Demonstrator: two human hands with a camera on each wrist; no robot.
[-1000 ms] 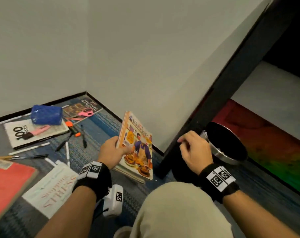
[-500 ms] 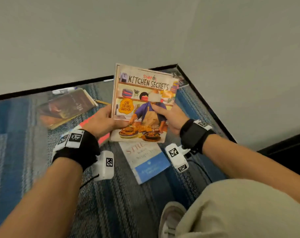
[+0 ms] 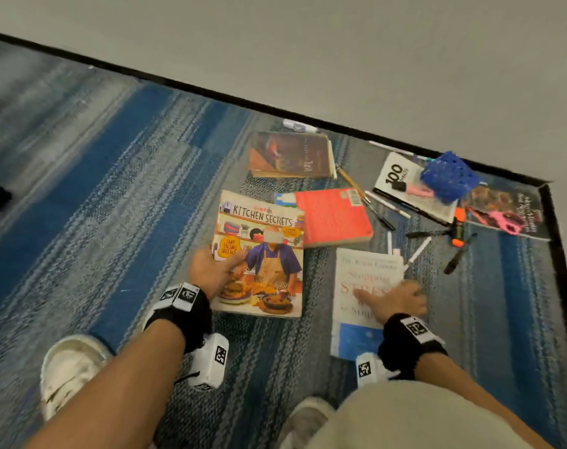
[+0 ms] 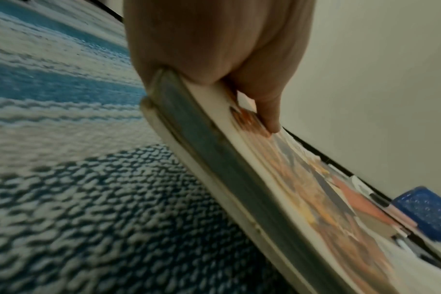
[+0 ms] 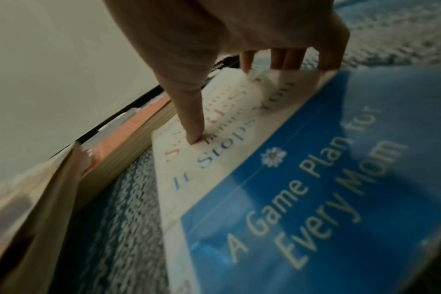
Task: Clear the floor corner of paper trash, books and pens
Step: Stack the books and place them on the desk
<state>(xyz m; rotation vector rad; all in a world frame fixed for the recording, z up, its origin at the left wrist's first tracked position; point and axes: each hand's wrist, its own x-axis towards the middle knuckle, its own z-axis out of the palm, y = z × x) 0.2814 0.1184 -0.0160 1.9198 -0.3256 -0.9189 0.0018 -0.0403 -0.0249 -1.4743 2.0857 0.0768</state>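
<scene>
My left hand (image 3: 215, 268) grips the left edge of the Kitchen Secrets cookbook (image 3: 262, 254), thumb on the cover. In the left wrist view the cookbook (image 4: 239, 169) tilts just above the carpet in that hand (image 4: 214, 49). My right hand (image 3: 397, 298) rests on a white and blue book (image 3: 360, 277) lying flat. The right wrist view shows the thumb (image 5: 191, 123) pressing its cover (image 5: 315, 179) and the fingertips at its far edge. A red book (image 3: 334, 218), a brown book (image 3: 291, 155) and a "100" book (image 3: 395, 175) lie beyond. Several pens and markers (image 3: 387, 205) are scattered among them.
A blue mesh pen holder (image 3: 449, 176) lies on the "100" book. Pink scissors (image 3: 505, 220) sit on a dark book (image 3: 515, 202) in the corner. An orange marker (image 3: 457, 231) is nearby. Walls with black baseboard (image 3: 210, 92) bound the far side. My shoes (image 3: 68, 371) stand on the striped carpet.
Both hands held the cookbook up half a second ago. It has come down beside the red book in my left hand alone. My right hand let go and moved onto the white and blue book.
</scene>
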